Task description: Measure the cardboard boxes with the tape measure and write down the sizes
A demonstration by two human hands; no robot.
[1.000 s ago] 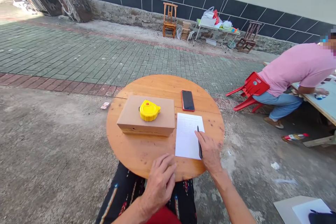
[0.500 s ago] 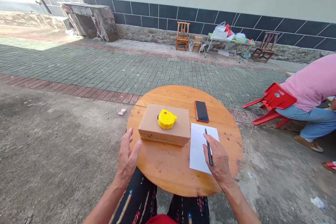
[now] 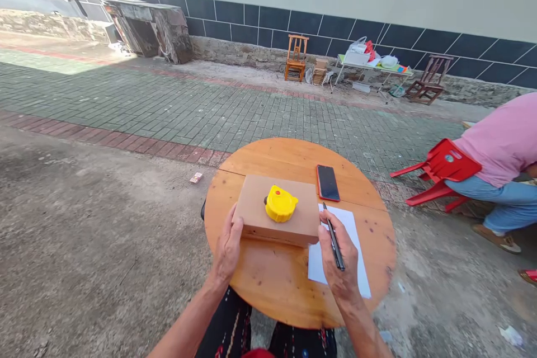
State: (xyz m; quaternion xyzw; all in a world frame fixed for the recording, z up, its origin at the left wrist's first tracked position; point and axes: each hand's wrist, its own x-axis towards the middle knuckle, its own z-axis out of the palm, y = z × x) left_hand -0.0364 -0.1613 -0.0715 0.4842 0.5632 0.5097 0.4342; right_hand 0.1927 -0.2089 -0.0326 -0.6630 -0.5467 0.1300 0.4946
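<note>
A flat brown cardboard box (image 3: 260, 210) lies on the round wooden table (image 3: 293, 285), with a yellow tape measure (image 3: 280, 204) on top of it. My left hand (image 3: 229, 246) grips the box's left end, fingers curled against its side. My right hand (image 3: 338, 260) holds a black pen (image 3: 334, 238) and presses against the box's right end, over a white sheet of paper (image 3: 356, 260). A red-cased phone (image 3: 328, 182) lies face up behind the paper.
A person in a pink shirt (image 3: 501, 145) bends over on a red plastic chair (image 3: 440, 170) at right. By the far wall stand a wooden chair (image 3: 296, 57), a cluttered folding table (image 3: 371, 64) and a dark chair (image 3: 428, 81). Concrete and brick paving surround the table.
My left hand rose from the table's near edge, opened, then closed on the box's left end. My right hand, still holding the pen, moved left against the box's right end.
</note>
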